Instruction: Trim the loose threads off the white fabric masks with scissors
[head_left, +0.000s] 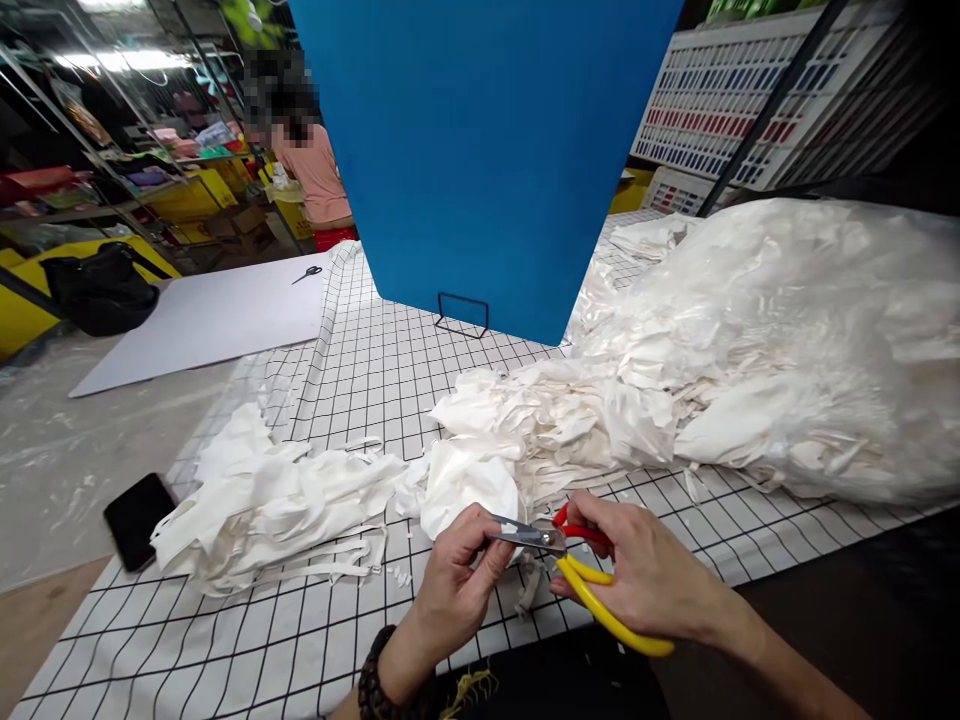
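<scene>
My right hand (637, 565) grips a pair of scissors (551, 538) with one red and one yellow handle. Their grey blades point left and reach the fingertips of my left hand (466, 575). That hand is closed in a pinch on a white cloth piece (469, 485), whose rounded part shows just behind the fingers. What lies between the blades is too small to make out. A heap of white cloth pieces (277, 500) spreads to the left of my hands, and another white cloth pile (555, 415) lies behind them.
A large clear plastic bag (825, 330) of white pieces fills the right side. Upright on the checked tablecloth (352, 350) stands a blue board (487, 150). A phone (139, 520) lies at left, black scissors (307, 273) on a white sheet (217, 315). Behind is a person (322, 175).
</scene>
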